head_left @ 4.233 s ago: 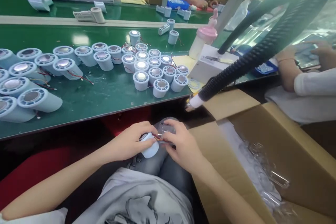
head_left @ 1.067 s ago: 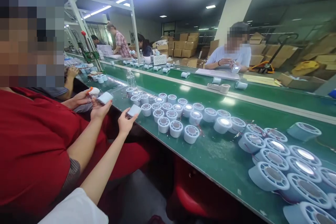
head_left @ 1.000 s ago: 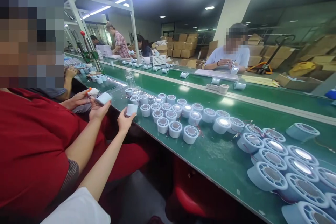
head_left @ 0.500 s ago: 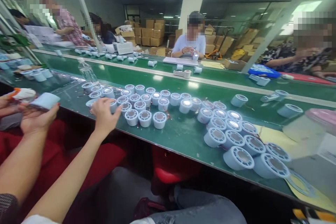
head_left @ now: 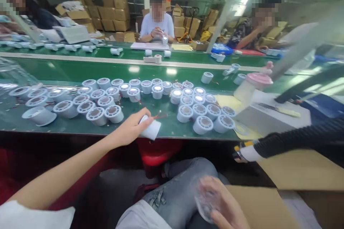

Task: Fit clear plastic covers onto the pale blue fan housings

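The sleeve [head_left: 37, 216] is white, the jeans [head_left: 178, 188] faded grey-blue.

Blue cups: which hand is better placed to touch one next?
Probably the left hand: it's by the table, near the blue cups, though holding another cup. The right hand is lower, holding clear plastic.

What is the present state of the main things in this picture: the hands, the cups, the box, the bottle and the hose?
Left hand: closed on a cup.
Held cup: tilted, wires loose.
Right hand: curled round clear plastic, blurred.
Clear plastic: held over the lap, exact shape unclear.
Table cups: mostly standing, slotted faces up.
Cardboard box: open, flaps spread.
Bottle: upright, pink lid on.
Black hose: not held.
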Action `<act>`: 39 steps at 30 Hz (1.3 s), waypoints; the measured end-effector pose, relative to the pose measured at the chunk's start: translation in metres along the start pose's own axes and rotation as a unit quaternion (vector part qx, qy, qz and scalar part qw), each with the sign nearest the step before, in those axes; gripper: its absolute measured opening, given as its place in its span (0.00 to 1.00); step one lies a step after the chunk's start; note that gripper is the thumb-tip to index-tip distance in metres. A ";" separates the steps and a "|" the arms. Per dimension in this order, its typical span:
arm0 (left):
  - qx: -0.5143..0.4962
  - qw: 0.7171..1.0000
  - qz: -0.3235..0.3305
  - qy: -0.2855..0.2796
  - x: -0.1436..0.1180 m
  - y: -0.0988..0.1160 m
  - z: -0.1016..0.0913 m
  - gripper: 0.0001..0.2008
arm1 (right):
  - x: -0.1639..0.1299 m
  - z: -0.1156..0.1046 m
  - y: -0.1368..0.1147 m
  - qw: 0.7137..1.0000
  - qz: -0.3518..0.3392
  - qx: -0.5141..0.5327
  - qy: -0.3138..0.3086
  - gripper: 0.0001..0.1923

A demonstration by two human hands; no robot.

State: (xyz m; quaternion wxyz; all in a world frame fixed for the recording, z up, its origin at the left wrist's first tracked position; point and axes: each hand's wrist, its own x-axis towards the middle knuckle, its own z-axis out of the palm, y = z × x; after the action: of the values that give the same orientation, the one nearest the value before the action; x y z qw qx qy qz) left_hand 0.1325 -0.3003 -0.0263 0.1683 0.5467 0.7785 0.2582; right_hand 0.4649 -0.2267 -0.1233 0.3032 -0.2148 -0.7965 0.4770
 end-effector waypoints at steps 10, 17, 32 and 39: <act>-0.270 0.908 0.105 -0.303 -0.018 0.050 0.096 0.10 | 0.036 0.003 -0.033 0.941 0.001 -0.335 -0.042 0.21; -0.190 0.956 0.165 -0.150 -0.027 0.049 0.116 0.32 | 0.026 -0.009 -0.040 0.990 0.131 -0.046 -0.018 0.07; -0.471 0.832 -0.001 -0.292 -0.040 0.051 0.124 0.32 | 0.018 -0.022 -0.035 0.989 0.121 0.081 -0.027 0.20; -0.409 0.859 0.047 -0.305 -0.045 0.051 0.111 0.36 | 0.007 -0.020 -0.037 0.995 0.078 0.032 -0.043 0.20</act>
State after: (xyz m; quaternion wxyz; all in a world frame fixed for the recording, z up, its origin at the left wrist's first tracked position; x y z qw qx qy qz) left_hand 0.2476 -0.3041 -0.0871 0.5931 0.5161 0.4861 0.3815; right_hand 0.4717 -0.2258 -0.0811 0.2367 -0.2458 -0.7739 0.5335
